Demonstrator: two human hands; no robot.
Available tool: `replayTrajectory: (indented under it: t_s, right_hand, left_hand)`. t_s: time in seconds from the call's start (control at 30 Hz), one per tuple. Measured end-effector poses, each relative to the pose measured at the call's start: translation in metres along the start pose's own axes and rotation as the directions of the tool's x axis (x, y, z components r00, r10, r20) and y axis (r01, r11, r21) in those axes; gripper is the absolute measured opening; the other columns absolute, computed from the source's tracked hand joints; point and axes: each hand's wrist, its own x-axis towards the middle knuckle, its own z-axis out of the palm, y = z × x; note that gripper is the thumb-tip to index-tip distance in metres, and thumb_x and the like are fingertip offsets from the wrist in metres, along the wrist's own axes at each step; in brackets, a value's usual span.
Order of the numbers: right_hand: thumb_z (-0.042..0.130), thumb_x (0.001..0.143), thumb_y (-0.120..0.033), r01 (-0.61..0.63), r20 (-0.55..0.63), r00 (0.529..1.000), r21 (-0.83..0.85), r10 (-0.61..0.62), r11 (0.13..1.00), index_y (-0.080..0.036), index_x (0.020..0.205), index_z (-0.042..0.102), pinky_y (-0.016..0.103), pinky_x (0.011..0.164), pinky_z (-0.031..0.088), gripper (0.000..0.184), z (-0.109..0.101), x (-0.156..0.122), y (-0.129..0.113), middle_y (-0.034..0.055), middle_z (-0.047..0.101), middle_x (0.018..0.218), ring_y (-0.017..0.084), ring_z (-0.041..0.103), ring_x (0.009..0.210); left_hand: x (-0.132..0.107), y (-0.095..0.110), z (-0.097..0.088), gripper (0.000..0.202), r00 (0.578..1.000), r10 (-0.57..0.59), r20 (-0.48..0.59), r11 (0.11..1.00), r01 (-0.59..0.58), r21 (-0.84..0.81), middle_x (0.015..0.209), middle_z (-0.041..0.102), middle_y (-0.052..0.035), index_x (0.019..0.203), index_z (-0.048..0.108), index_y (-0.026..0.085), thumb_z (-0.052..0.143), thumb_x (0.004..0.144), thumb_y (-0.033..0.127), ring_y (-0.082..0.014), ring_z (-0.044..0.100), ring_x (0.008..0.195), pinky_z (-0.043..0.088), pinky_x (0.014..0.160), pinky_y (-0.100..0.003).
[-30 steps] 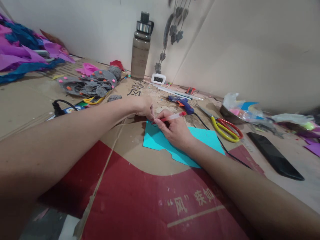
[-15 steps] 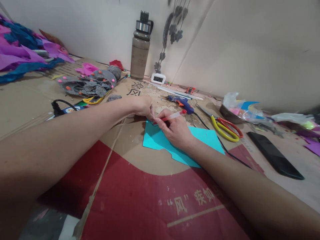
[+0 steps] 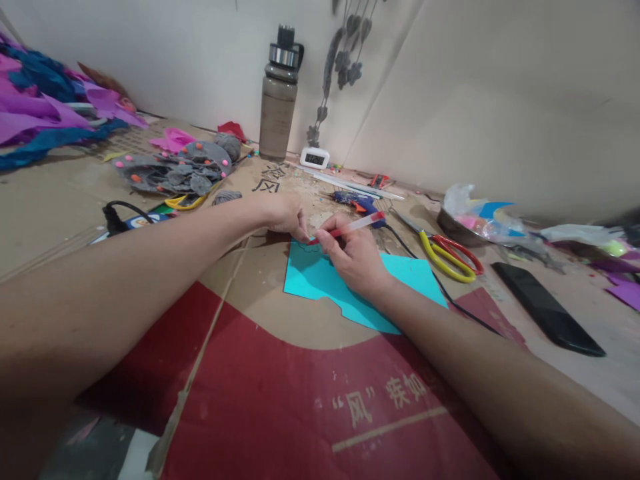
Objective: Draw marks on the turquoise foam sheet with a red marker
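- The red-and-clear pen was held between the thumb and fingers of the right hand in a narrow writing grip, its back end tilted up to the right.
- Directly under the grip, the turquoise sheet was partly covered by the right hand; by the pen's tip, a thin curved line was seen on it.
- Just left of the grip, the left hand was bent downward, its fingertips brought near the pen's tip at the sheet's far edge; whether the sheet was pinched by them could not be told.
- Beneath both hands, the surface was covered by printed cardboard.
- Just beyond the grip, a blue glue gun was laid.
- Right of the grip, scissors with red and yellow handles were placed, and farther right, a black phone.
- Well left of the grip, dotted grey pieces were heaped.
- Farthest beyond, a white clock and an upright bottle were set near the wall.
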Motion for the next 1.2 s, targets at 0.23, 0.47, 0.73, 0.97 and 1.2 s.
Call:
replayTrajectory:
  t_s: [0.23,0.47,0.73,0.97,1.2]
  right_hand:
    - [0.049,0.091,-0.038,-0.054,-0.121,0.991,0.08,0.063,0.995,-0.02,0.079,0.052,0.025,0.054,0.035,0.022,0.001,0.002,0.006,-0.0022,0.053,0.062,0.01,0.046,0.055]
    - [0.049,0.091,-0.04,-0.14,-0.229,0.949,0.304,0.215,0.942,-0.021,0.08,0.048,0.022,0.052,0.036,0.022,0.002,0.005,0.014,-0.0038,0.052,0.063,0.009,0.047,0.055]
    - [0.049,0.09,-0.036,-0.144,-0.213,0.954,0.29,0.21,0.946,-0.02,0.079,0.048,0.022,0.054,0.037,0.019,0.0,0.008,0.011,-0.0035,0.052,0.061,0.009,0.048,0.054]
    - [0.049,0.09,-0.037,-0.121,-0.227,0.952,0.339,0.206,0.933,-0.02,0.08,0.048,0.022,0.054,0.038,0.02,-0.001,0.007,0.011,-0.0032,0.053,0.063,0.009,0.047,0.055]
    - [0.048,0.091,-0.038,-0.087,-0.237,0.94,0.528,0.246,0.844,-0.021,0.089,0.05,0.021,0.05,0.037,0.016,-0.016,0.017,-0.005,-0.0038,0.051,0.069,0.007,0.042,0.052]
  left_hand:
    - [-0.004,0.006,-0.002,0.029,0.986,-0.16,0.035,0.981,0.155,0.118,0.069,0.065,-0.0003,0.084,0.073,0.017,0.07,0.068,0.042,-0.0135,0.053,0.069,0.034,0.064,-0.022]
    - [-0.008,-0.002,-0.001,0.034,0.994,-0.106,0.032,0.992,0.104,0.066,0.081,0.067,-0.0005,0.089,0.07,0.019,0.066,0.069,0.046,-0.0139,0.055,0.071,0.034,0.061,-0.022]
    - [-0.016,-0.006,-0.013,0.022,0.987,-0.054,0.153,0.998,0.046,0.05,0.069,0.063,-0.0002,0.082,0.068,0.018,0.065,0.067,0.033,-0.0138,0.053,0.066,0.034,0.061,-0.024]
    - [-0.015,-0.017,-0.016,0.021,0.978,0.029,0.208,0.997,-0.043,0.06,0.07,0.065,0.0002,0.081,0.067,0.018,0.063,0.069,0.036,-0.0138,0.055,0.066,0.035,0.06,-0.023]
    - [-0.019,-0.005,-0.013,0.023,0.992,0.055,0.113,0.983,-0.074,0.17,0.07,0.065,-0.0006,0.083,0.068,0.018,0.063,0.072,0.037,-0.0125,0.054,0.061,0.034,0.056,-0.022]
